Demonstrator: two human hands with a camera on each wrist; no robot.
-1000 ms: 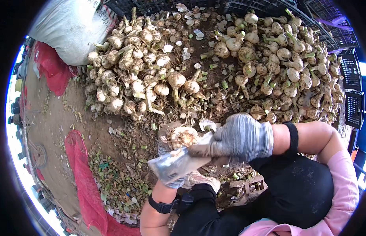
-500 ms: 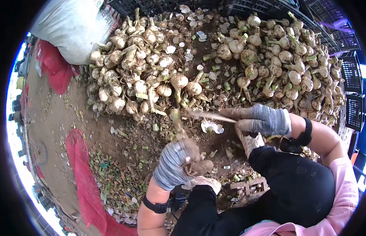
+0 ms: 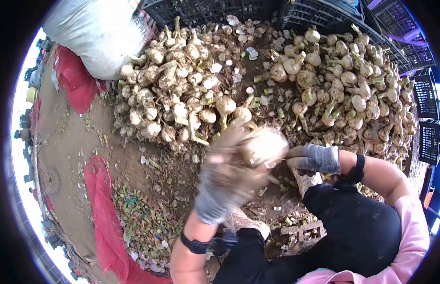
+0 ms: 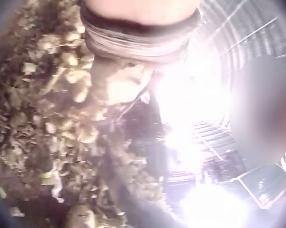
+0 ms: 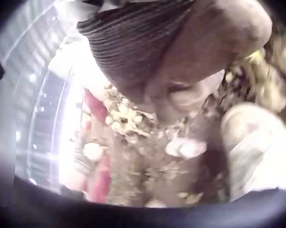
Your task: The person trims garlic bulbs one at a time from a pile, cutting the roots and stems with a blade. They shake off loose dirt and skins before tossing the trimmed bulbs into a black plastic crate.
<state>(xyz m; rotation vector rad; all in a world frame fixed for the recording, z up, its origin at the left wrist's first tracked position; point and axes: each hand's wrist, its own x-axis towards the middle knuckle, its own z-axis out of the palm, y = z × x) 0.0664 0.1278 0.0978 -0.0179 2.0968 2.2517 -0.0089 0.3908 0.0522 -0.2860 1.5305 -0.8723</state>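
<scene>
My left hand (image 3: 220,182), in a striped knit glove with dirty palm, is blurred by motion in the head view. It holds a pale garlic bulb (image 3: 265,146) in front of the piles; the same bulb (image 4: 126,88) shows below the cuff in the left wrist view. Just right of the bulb, my gloved right hand (image 3: 312,158) has its fingers curled round a knife, whose broad blade is hardly visible now. Close up in the right wrist view are the curled right hand's (image 5: 181,61) thumb and fingers, with the left hand farther off.
Two heaps of untrimmed garlic, a left pile (image 3: 168,94) and a right pile (image 3: 347,85), lie ahead. Black crates (image 3: 215,12) stand behind them, beside a white sack (image 3: 97,38). Red netting (image 3: 101,199) and cut scraps (image 3: 144,213) cover ground at left. A shoe (image 5: 257,147) is near the right hand.
The knife has gone from across the bulb to its right with my right hand. My left hand dropped back, then swung up and right with the bulb. The head view has shifted slightly.
</scene>
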